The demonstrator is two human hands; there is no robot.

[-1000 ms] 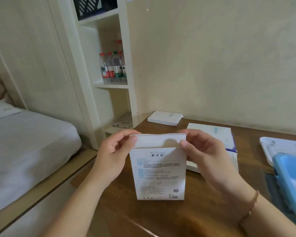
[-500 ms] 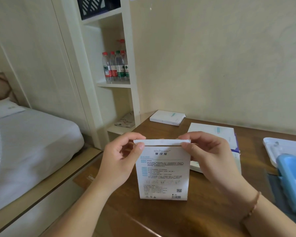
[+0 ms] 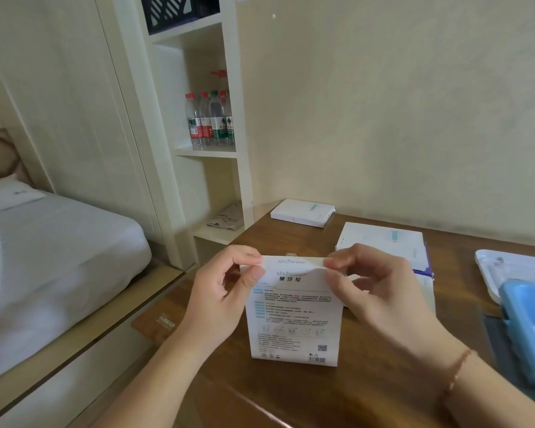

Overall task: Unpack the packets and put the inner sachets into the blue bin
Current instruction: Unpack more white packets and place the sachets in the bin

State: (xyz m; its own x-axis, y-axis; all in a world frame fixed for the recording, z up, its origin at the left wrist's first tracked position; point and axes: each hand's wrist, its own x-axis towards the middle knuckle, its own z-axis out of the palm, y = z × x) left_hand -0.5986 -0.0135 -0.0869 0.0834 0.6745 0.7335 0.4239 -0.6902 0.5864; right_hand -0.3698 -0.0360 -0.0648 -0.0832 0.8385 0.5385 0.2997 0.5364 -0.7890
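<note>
The left hand (image 3: 226, 291) pinches the top left corner of a white packet (image 3: 294, 316) between thumb and forefinger, and the right hand (image 3: 380, 291) pinches the top right corner the same way, so the packet's folded top flap runs between the two hands. The packet stands upright on the wooden bench (image 3: 291, 396), printed side toward the person, directly below and between the hands. Behind the right hand lies a stack of flat white packets (image 3: 383, 242), with another white packet (image 3: 301, 212) farther back near the wall. The blue bin (image 3: 528, 316) sits at the bench's right edge, well apart from the hands.
</note>
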